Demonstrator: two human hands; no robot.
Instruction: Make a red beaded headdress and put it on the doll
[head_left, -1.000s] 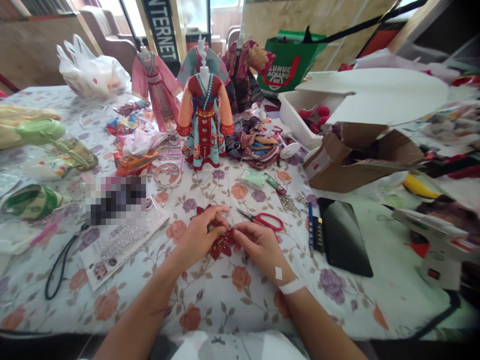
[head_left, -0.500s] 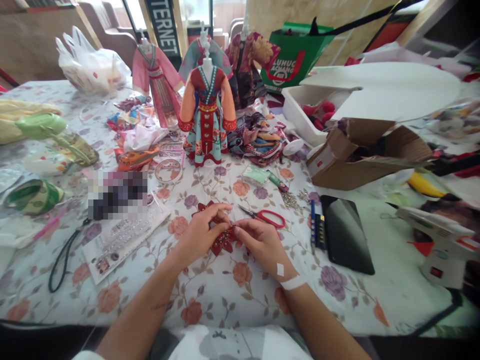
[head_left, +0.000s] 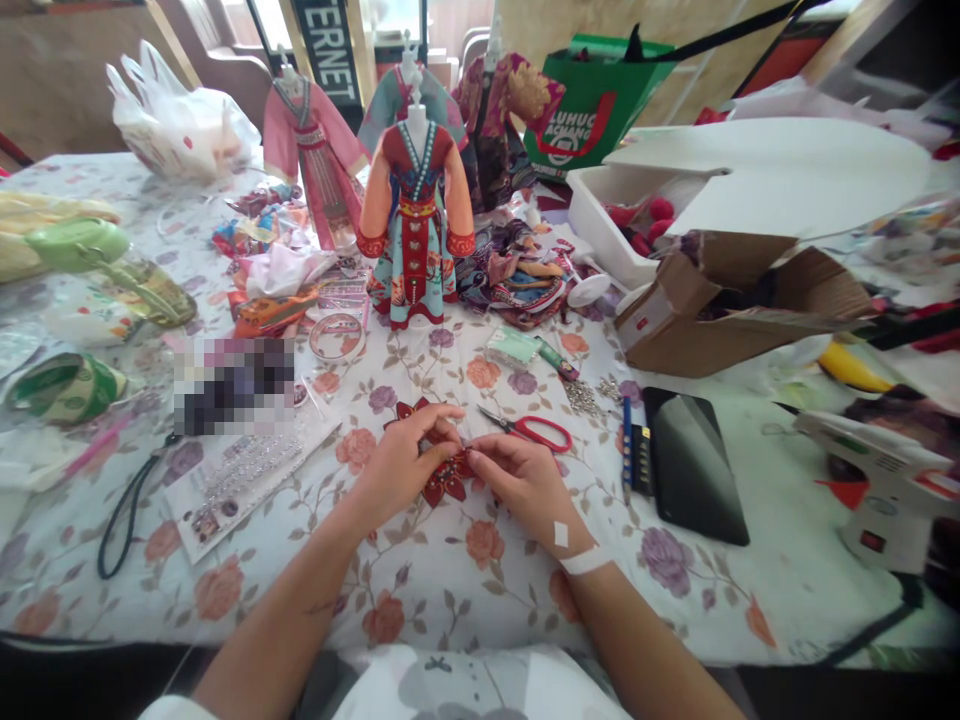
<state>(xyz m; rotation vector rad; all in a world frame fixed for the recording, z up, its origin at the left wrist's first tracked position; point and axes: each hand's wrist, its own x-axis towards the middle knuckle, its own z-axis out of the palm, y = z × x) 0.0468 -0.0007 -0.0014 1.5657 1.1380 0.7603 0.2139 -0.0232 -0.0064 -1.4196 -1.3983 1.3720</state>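
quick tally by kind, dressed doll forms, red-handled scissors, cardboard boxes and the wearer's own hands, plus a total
Dressed doll forms: 4 (pink form, orange-sleeved form, teal form, maroon form)
Red-handled scissors: 1
Cardboard box: 1
Hands: 2 (left hand, right hand)
Total: 8

The red flower (head_left: 444,484) looks beaded — the tablet (head_left: 694,465) smooth and glossy.

Dressed miniature mannequins (head_left: 415,225), scissors (head_left: 541,433) and heaped fabric (head_left: 517,280) suggest a craft workshop.
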